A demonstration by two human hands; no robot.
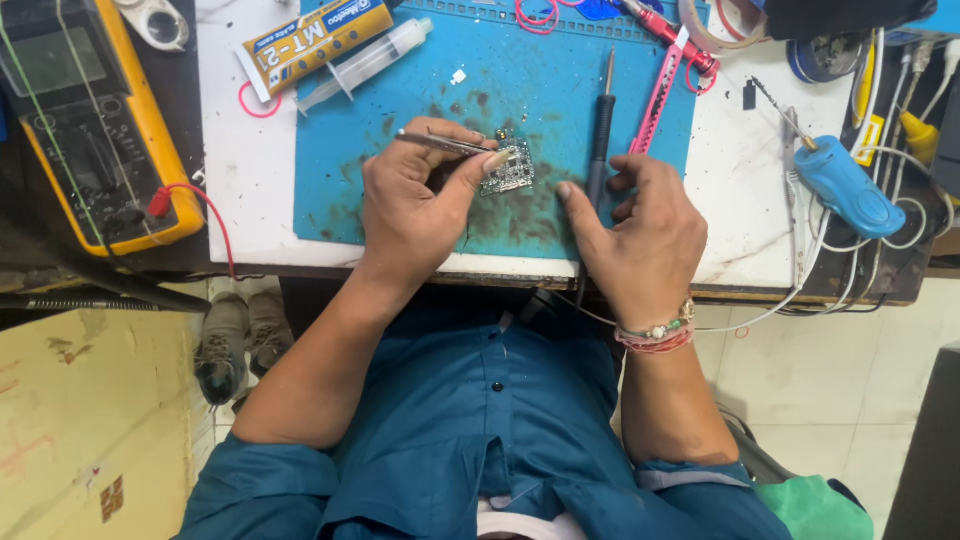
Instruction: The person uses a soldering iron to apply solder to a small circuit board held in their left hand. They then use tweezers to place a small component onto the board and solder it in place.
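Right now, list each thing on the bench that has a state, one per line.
left hand: shut on tweezers
tweezers: pinched, tips at the circuit board
circuit board: flat on the blue mat
right hand: gripping the soldering iron
soldering iron: tip pointing away from the person
syringe: lying flat
multimeter: red lead plugged in

A white worktop (740, 170) is seen under the work, with a stained blue mat (540, 80) laid over its middle part. Below the near edge of the worktop, pale floor tiles (800, 370) are shown on one side, while a yellowish cardboard box (80, 420) and a pair of worn shoes (240, 335) are seen on the other. Everything is evenly lit.
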